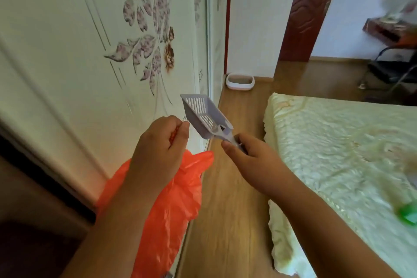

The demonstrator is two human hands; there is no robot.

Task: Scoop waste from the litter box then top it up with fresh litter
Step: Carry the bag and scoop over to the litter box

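Head cam: right hand [252, 156] fingers clamped on scoop [206, 115] handle, left hand [158, 142] fingers pinching orange bag [167, 205].

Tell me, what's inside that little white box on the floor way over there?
The litter box sits far off on the wooden floor by the wall. Greyish litter shows inside its rim. Whether any waste lies in it cannot be told from here; it is too small and distant.

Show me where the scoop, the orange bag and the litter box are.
scoop [204, 113], head view, on its slotted pan.
orange bag [171, 205], head view, on its hanging body below the left hand.
litter box [239, 85], head view, on its white front rim.
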